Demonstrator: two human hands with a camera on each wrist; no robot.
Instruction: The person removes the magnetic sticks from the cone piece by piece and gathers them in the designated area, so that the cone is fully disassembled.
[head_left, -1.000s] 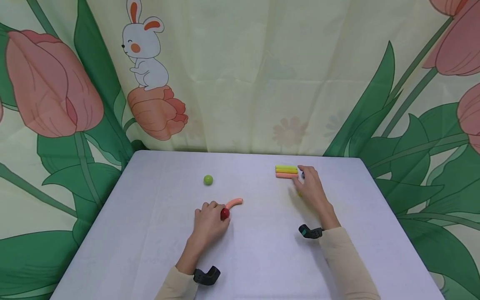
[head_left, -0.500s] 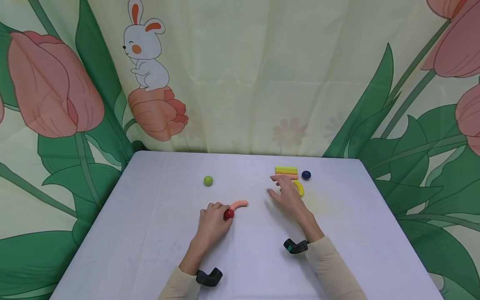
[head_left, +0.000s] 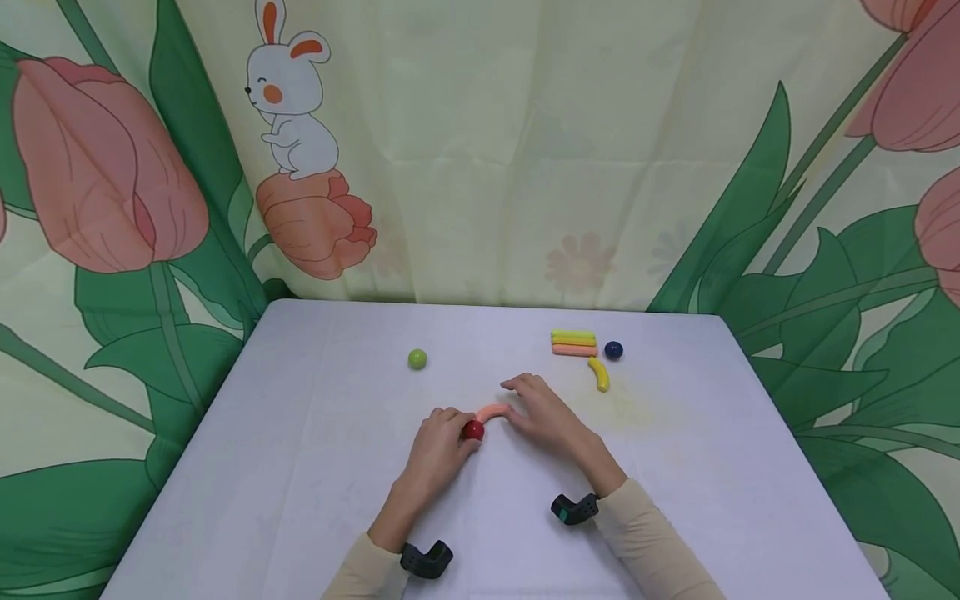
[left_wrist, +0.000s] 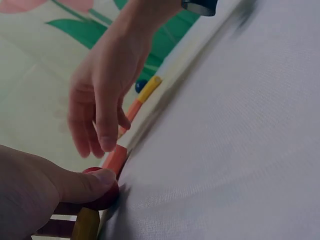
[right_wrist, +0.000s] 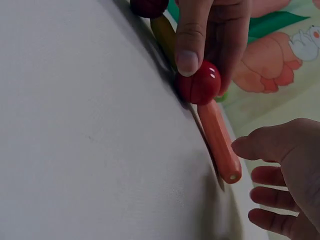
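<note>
My left hand [head_left: 437, 448] pinches a shiny red ball [head_left: 473, 430] between thumb and fingers, low over the table. From the ball a curved salmon-pink stick [head_left: 492, 412] points right; whether it is fixed to the ball I cannot tell. In the right wrist view, a yellow stick [right_wrist: 163, 37] and a dark red ball [right_wrist: 149, 6] show beyond the left hand's thumb, partly hidden. My right hand [head_left: 551, 423] is at the stick's free end, fingers spread, its thumb touching or just beside the stick [right_wrist: 218, 145].
At the back right lie several straight yellow and pink sticks [head_left: 573, 342], a dark blue ball [head_left: 613, 350] and a curved yellow stick [head_left: 599, 374]. A green ball [head_left: 417, 358] sits back left on the white table [head_left: 300, 467]. A printed curtain [head_left: 480, 167] hangs behind the far edge.
My right hand has left the dark blue ball and sticks at the back right and come left and nearer to the pink stick. The left hand has shifted right with the red ball and pink stick.
</note>
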